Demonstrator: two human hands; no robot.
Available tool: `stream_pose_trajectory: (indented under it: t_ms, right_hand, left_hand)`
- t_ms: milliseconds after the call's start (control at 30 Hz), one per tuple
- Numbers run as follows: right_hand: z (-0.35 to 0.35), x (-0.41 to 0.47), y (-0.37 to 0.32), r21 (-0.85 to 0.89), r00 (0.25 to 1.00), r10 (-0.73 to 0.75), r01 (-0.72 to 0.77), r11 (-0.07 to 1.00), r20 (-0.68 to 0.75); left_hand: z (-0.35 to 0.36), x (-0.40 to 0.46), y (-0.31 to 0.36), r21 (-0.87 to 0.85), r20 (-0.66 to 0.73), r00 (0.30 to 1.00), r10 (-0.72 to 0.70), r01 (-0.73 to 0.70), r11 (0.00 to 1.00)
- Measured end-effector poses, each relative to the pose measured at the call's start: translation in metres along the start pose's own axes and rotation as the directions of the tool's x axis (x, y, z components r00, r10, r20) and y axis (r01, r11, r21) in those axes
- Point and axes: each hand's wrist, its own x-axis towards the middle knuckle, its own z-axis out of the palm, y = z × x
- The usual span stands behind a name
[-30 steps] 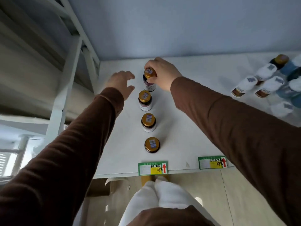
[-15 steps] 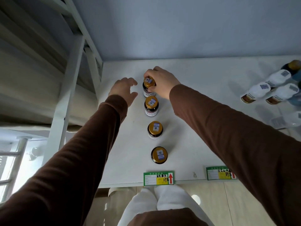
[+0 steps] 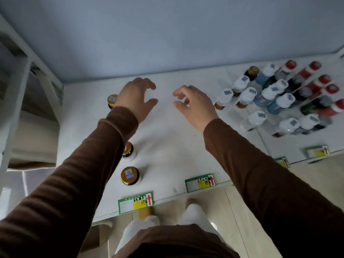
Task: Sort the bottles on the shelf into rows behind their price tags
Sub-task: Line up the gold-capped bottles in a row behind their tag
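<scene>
Gold-capped brown bottles (image 3: 129, 175) stand in a row behind the leftmost price tag (image 3: 135, 202) (the left sleeve hides part of it), bare shelf (image 3: 167, 146) beside them, where left hand (image 3: 136, 98) and right hand (image 3: 195, 106) hover loosely curled, holding nothing.

- A shop, most likely a pharmacy or a health-goods store.
- A white display shelf (image 3: 167, 138) carries green price tags (image 3: 135, 202) along its front edge at 6 o'clock, with handwritten prices and red arrows.
- Gold-capped bottles (image 3: 129, 175) stand in a row behind one tag, at 7 o'clock.
- At 2 o'clock, a cluster of white-capped bottles (image 3: 247, 94) and red-capped bottles (image 3: 314, 67), with barcode stickers on their lids.
</scene>
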Motion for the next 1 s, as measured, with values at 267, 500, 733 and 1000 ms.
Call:
stream_pose_trajectory:
  t_ms: [267,500,733,1000]
  right_hand:
    - [-0.084,-0.028,0.123,-0.072,0.999,0.039,-0.040,0.997,-0.018]
    - [-0.147,-0.056,0.234,-0.051,0.999,-0.013,0.015,0.999,0.030]
    - [-0.188,-0.060,0.303,-0.024,1.000,-0.008,0.009,1.000,0.026]
    - [-0.208,-0.012,0.322,-0.018,1.000,-0.016,0.016,1.000,0.019]
  left_hand:
    - [0.099,0.010,0.123,-0.089,0.098,0.995,0.033,-0.024,0.996]
    - [0.177,0.024,0.230,-0.111,0.059,0.998,-0.026,0.032,0.993]
    - [0.208,0.037,0.287,-0.092,0.044,0.995,-0.086,0.090,0.992]
    - [0.204,0.100,0.307,-0.036,0.033,0.994,-0.103,0.104,0.994]
